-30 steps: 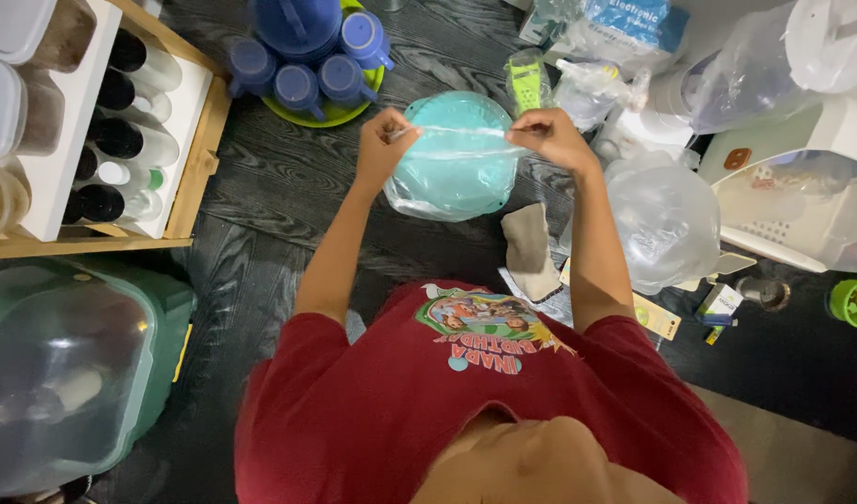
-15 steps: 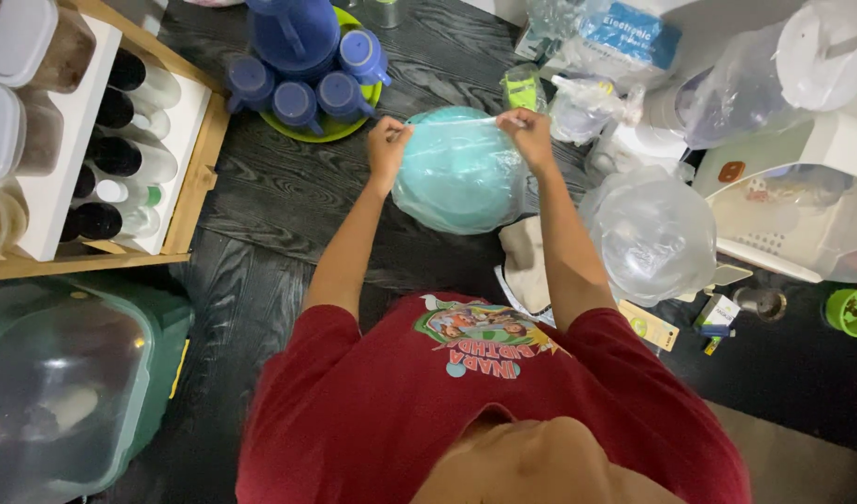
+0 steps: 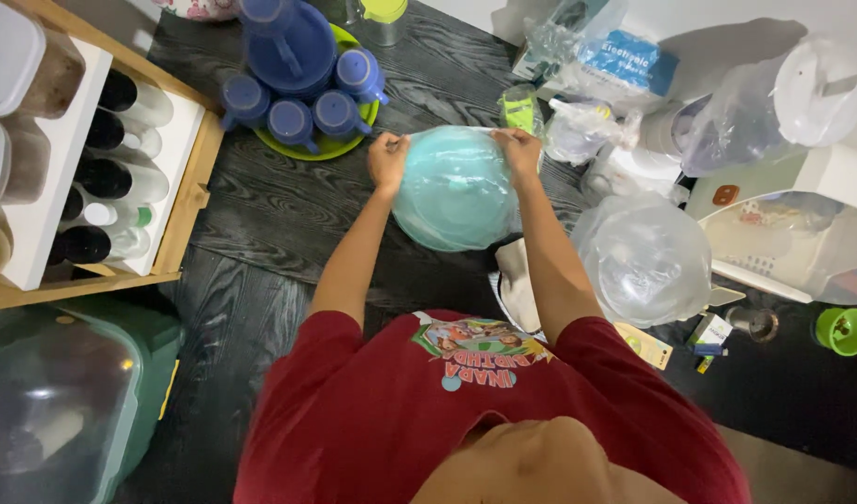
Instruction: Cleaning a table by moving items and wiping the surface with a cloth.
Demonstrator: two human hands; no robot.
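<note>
1. a clear plastic bag [image 3: 456, 201] holds a round teal bowl [image 3: 452, 187], above the dark wood floor [image 3: 279, 187].
2. the left hand [image 3: 387, 161] and right hand [image 3: 519, 149] pinch the bag's top edge at either side, fingers clenched on it.
3. the bowl hangs between the two hands.
4. blue cups [image 3: 293, 121] stand on a green tray [image 3: 340, 140] nearby.
</note>
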